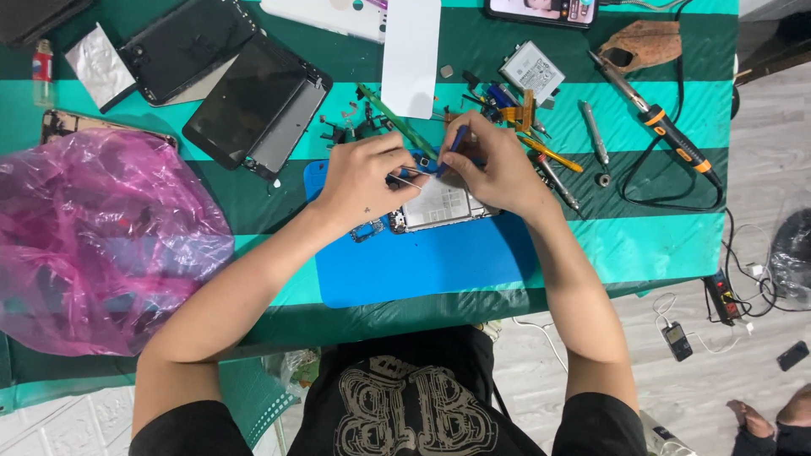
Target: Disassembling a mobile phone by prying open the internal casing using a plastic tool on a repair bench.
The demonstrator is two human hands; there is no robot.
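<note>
Black printed shirt (414,405) sits closest, below two bare forearms reaching up over the blue mat (422,262). On that mat lies an opened phone (441,205). The left hand (363,181) is closed on thin tweezers (407,177) at the phone's top edge. The right hand (494,165) pinches a blue pry tool (454,143). A soldering iron (655,118) rests well apart on the green striped surface (659,245).

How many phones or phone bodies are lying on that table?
6, perhaps more hidden: the opened phone under the left hand and right hand; two dark ones upper left; a white one and a lit one at top; one beside the pink bag.
</note>
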